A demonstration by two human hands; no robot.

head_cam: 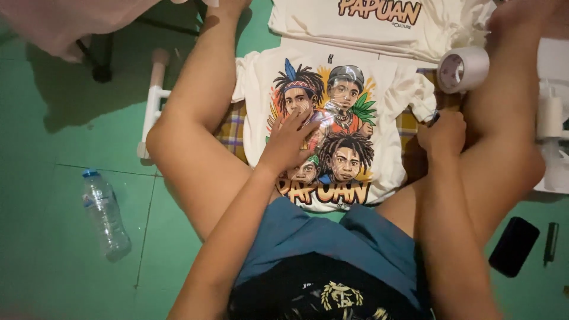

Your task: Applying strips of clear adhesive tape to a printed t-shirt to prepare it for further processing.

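On soft cream shirt point(385, 106) — left hand point(288, 145) flat, fingers spread.

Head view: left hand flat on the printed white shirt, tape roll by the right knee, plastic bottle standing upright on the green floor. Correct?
Not quite. In the head view the plastic bottle lies on its side on the green floor, not upright. The rest holds: the left hand rests flat on the printed white shirt, and the tape roll sits by the right knee.
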